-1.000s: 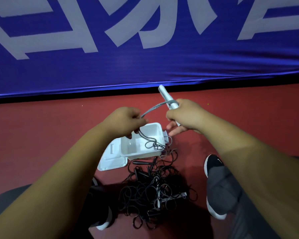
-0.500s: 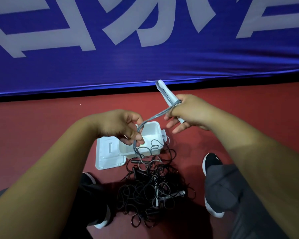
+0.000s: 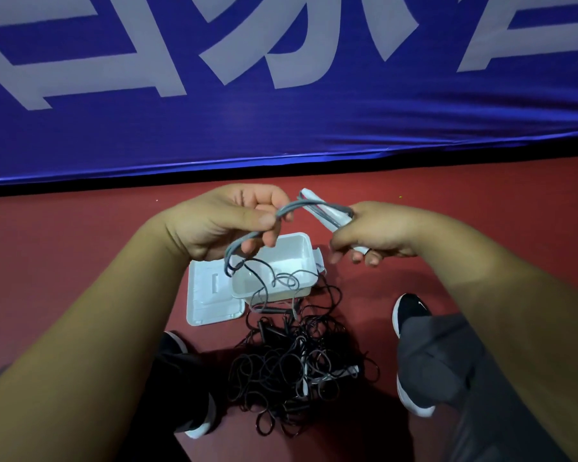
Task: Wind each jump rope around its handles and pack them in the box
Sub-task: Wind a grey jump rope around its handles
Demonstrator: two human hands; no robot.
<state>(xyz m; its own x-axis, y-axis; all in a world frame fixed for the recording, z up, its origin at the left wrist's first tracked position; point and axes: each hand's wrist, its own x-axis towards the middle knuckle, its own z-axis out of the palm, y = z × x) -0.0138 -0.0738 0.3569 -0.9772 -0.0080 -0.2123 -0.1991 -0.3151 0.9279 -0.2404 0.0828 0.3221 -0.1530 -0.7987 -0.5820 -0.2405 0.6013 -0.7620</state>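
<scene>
My right hand [image 3: 377, 233] grips a pair of white jump rope handles [image 3: 321, 210] that point up and to the left. A grey rope [image 3: 244, 246] runs from the handles to my left hand [image 3: 229, 220], which pinches it between thumb and fingers; its loose end hangs down toward the box. The white box [image 3: 302, 253] stands open on the red floor below my hands, with some dark rope lying over its near rim. A tangled pile of black jump ropes [image 3: 297, 368] lies in front of the box, between my feet.
The box's white lid [image 3: 207, 301] lies flat to the left of the box. A blue banner [image 3: 281, 95] with white lettering runs across the back. My shoes [image 3: 409, 311] and legs flank the rope pile on the red floor [image 3: 64, 248].
My left hand has risen from beside the box and swung up over toward the handles, carrying the grey rope. My right hand turned the handles a little flatter.
</scene>
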